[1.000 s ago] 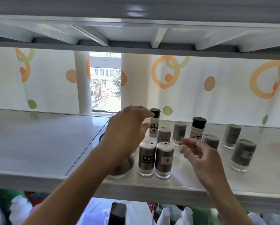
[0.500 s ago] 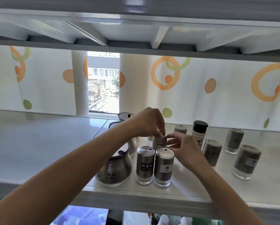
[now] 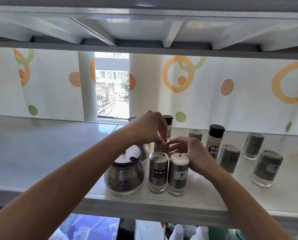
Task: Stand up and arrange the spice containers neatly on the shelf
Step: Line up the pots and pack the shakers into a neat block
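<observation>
Both the left hand (image 3: 149, 128) and right hand (image 3: 190, 153) pinch an upright steel-sleeved glass spice shaker (image 3: 161, 147) on the white shelf (image 3: 162, 202)

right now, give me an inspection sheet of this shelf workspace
surface: white shelf, left part bare
job's things: two metal shakers upright, side by side at the front edge; a third shaker behind them; more upright to the right; two black-capped bottles
clutter: glass pot with dark lid at the front
hands: left hand pinches the third shaker's top; right hand beside it
cables: nothing seen
surroundings: patterned curtain, window gap, bottles below
</observation>
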Demonstrator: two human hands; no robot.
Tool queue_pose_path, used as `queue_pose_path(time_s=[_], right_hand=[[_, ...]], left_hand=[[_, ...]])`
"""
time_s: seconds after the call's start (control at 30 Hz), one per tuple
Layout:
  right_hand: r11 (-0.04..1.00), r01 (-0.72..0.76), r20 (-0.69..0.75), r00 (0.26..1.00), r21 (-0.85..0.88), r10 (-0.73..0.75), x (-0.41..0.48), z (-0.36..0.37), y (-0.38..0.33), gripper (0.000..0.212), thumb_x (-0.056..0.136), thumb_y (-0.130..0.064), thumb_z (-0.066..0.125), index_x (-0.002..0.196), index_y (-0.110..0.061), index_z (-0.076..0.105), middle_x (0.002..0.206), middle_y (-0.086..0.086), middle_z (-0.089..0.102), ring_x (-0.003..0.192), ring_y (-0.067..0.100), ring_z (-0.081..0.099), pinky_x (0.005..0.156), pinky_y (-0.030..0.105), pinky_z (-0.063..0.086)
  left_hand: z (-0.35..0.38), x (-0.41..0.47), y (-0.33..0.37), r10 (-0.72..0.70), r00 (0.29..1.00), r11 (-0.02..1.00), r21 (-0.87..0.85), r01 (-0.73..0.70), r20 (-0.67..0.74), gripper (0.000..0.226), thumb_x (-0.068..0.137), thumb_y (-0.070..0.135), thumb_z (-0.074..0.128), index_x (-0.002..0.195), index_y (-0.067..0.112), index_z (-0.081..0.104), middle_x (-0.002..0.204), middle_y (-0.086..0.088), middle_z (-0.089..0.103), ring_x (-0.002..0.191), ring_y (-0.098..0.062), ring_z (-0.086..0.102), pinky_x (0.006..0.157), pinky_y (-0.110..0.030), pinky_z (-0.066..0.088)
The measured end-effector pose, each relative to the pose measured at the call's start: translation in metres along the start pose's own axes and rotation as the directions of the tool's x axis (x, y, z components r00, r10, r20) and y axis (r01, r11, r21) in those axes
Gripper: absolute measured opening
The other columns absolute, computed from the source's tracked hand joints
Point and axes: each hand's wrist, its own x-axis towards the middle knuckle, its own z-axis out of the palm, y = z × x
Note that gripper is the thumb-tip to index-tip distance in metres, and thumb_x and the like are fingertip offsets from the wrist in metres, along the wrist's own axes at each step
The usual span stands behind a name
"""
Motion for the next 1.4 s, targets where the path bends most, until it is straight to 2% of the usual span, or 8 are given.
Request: queue_pose_path(time_s=[0.13,0.43,0.9,1.07,1.13,1.2,1.3,1.4], right_hand=[[1.000,0.022,0.044,0.999,-0.001,-0.022,-0.001,-0.001,0.000,0.035,0.075,-0.009,0.074,0.107,-0.018,0.066,0.091,-0.003,0.071,0.082,0.001,0.067,0.072,0.013,0.052],[0.999,0.050,0.074,0.996,-0.021,-0.049,-0.004,-0.002,0.000,0.032,0.078,-0.005,0.070,0.107,-0.018,0.067,0.094,-0.001,0.072,0.087,0.001,0.068,0.075,0.013,0.052],[0.998,0.070,0.082,0.994,0.007,-0.070,-0.010,-0.006,-0.002,0.029,0.078,-0.002,0.069,0.104,-0.017,0.070,0.097,0.000,0.074,0.089,0.000,0.068,0.073,0.008,0.050],[0.996,0.083,0.004,0.997,-0.039,-0.083,-0.008,-0.021,-0.012,0.030,0.081,0.003,0.065,0.106,-0.012,0.069,0.097,0.004,0.074,0.083,0.008,0.071,0.074,0.014,0.053],[0.987,0.090,-0.062,0.993,-0.132,-0.099,-0.005,-0.035,-0.023,0.030,0.081,0.001,0.066,0.106,-0.014,0.068,0.097,0.001,0.074,0.081,0.007,0.070,0.070,0.010,0.051],[0.946,0.100,-0.095,0.986,-0.310,-0.135,0.003,-0.052,-0.036,0.031,0.080,-0.003,0.068,0.109,-0.016,0.068,0.098,-0.003,0.072,0.082,0.005,0.067,0.071,0.008,0.050],[0.820,0.048,-0.039,0.996,-0.571,-0.085,0.020,-0.071,-0.045,0.040,0.076,-0.011,0.074,0.115,-0.017,0.065,0.110,0.001,0.069,0.092,0.015,0.066,0.087,0.032,0.054],[0.695,-0.017,0.017,0.999,-0.718,0.042,0.035,-0.076,-0.037,0.048,0.073,-0.013,0.075,0.119,-0.020,0.061,0.121,0.002,0.064,0.103,0.019,0.062,0.091,0.037,0.050]], left_hand=[[-0.003,-0.004,-0.001,0.003,1.000,1.000,0.003,-0.003,0.013,0.010,0.070,0.008,0.077,0.080,0.008,0.077,0.067,0.015,0.066,0.073,-0.003,0.066,0.078,-0.032,0.057],[-0.006,-0.012,0.000,0.001,1.000,1.000,0.004,-0.001,0.030,0.011,0.070,0.011,0.077,0.080,0.009,0.077,0.082,0.000,0.074,0.080,-0.011,0.069,0.080,-0.037,0.057],[-0.009,-0.018,0.005,0.003,0.998,1.000,0.001,-0.003,0.064,0.009,0.072,0.012,0.076,0.081,0.012,0.077,0.062,0.018,0.063,0.066,0.006,0.061,0.081,-0.036,0.057],[-0.009,-0.013,0.004,0.020,1.000,0.999,-0.034,-0.020,0.001,0.015,0.079,0.019,0.072,0.092,0.012,0.076,0.088,0.001,0.075,0.070,0.006,0.060,0.074,-0.021,0.052],[-0.010,-0.006,0.004,0.031,0.998,0.998,-0.053,-0.035,-0.062,0.018,0.081,0.019,0.071,0.096,0.011,0.075,0.094,-0.001,0.075,0.068,0.010,0.057,0.071,-0.013,0.048],[-0.009,0.003,0.006,0.029,0.996,0.998,-0.061,-0.034,-0.084,0.020,0.081,0.017,0.071,0.099,0.011,0.074,0.096,-0.003,0.074,0.071,0.001,0.061,0.072,-0.017,0.049],[-0.003,0.015,0.008,0.012,0.999,0.998,-0.064,-0.015,-0.050,0.024,0.080,0.014,0.072,0.103,0.009,0.072,0.099,-0.007,0.074,0.084,-0.015,0.067,0.082,-0.025,0.053],[0.008,0.022,0.006,-0.023,0.999,0.996,-0.087,0.020,-0.030,0.024,0.079,0.012,0.072,0.103,0.009,0.072,0.098,-0.008,0.073,0.081,-0.014,0.065,0.078,-0.023,0.050]])
